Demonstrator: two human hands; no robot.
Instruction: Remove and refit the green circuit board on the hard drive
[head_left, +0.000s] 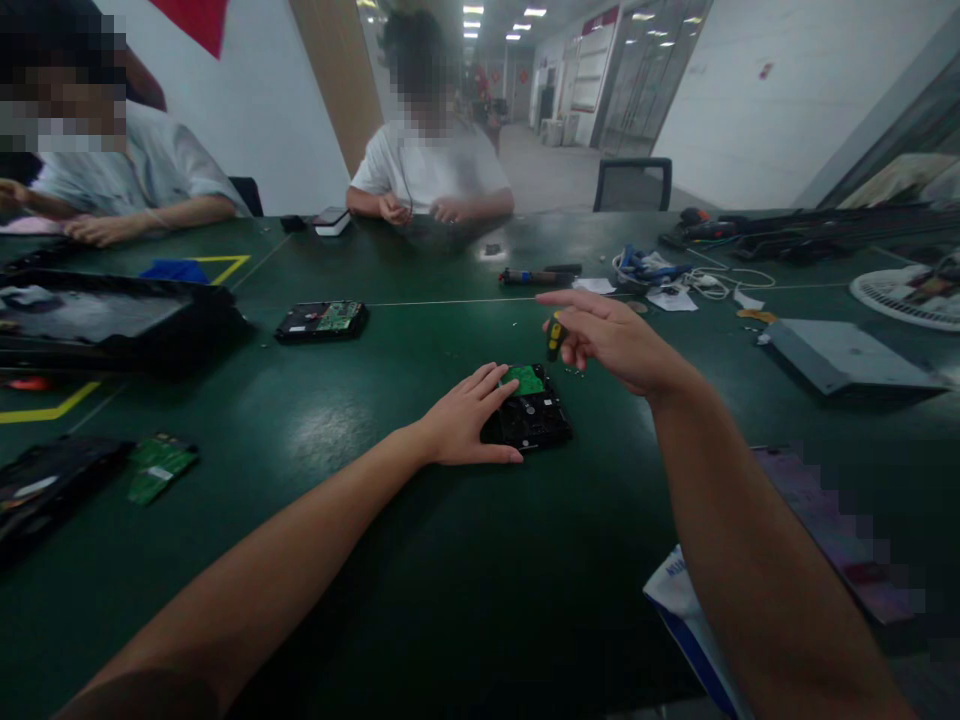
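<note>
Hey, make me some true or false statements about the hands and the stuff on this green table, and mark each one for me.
1. The left hand rests on a black drive. True.
2. The right hand is empty. False: it holds a yellow and black tool.
3. A loose green board lies to the left of the black drive. True.
4. The blue and white cables lie left of the black drive. False: they lie to its right, farther back.
</note>
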